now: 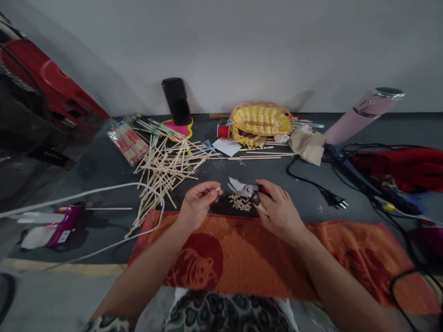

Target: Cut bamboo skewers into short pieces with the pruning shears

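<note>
My left hand [200, 200] is closed in a pinch around a thin wooden stick [218, 188], of which only a short pale end shows past the fingertips. My right hand [278, 207] is wrapped round the handles of a pair of pruning shears [246, 190]. Their blades point left toward the stick's end and stand a little apart from it. On the dark tabletop just under the shears lies a small pile of short cut stick pieces [240, 203]. A heap of long wooden sticks [166, 166] spreads out beyond my left hand.
An orange towel [256, 258] lies along the front edge under my forearms. Toward the wall stand a phone [176, 101], a red thread spool [223, 131], a yellow woven basket [262, 120] and a pink flask [363, 113]. A plug [332, 199] with black cable lies right; a white cable [104, 190] crosses left.
</note>
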{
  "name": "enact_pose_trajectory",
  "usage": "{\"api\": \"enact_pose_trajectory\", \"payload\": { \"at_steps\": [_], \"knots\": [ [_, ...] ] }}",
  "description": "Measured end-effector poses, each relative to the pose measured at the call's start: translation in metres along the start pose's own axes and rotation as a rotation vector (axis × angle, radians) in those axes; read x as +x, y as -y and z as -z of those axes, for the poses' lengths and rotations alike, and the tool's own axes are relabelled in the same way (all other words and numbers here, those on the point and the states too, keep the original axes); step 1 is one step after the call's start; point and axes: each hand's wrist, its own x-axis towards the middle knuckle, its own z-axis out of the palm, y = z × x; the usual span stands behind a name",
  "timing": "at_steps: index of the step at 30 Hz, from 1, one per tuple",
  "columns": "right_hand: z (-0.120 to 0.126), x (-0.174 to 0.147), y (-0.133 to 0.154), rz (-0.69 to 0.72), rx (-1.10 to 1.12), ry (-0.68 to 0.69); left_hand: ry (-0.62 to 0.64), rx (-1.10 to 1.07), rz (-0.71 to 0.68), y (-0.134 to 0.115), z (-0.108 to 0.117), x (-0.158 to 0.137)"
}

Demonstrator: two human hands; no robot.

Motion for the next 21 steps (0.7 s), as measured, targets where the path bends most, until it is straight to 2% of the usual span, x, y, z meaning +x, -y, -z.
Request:
{"api": "enact_pose_trajectory", "payload": {
  "at_steps": [6, 21],
  "knots": [
    [0.0, 0.0, 0.008, 0.066, -0.019, 0.042, 0.044, 0.078, 0.011, 0.008, 0.003, -0.001],
    [-0.001, 0.001, 0.012, 0.06, -0.045, 0.05, 0.125, 0.156, 0.015, 0.009, 0.003, -0.003]
  ]
}}
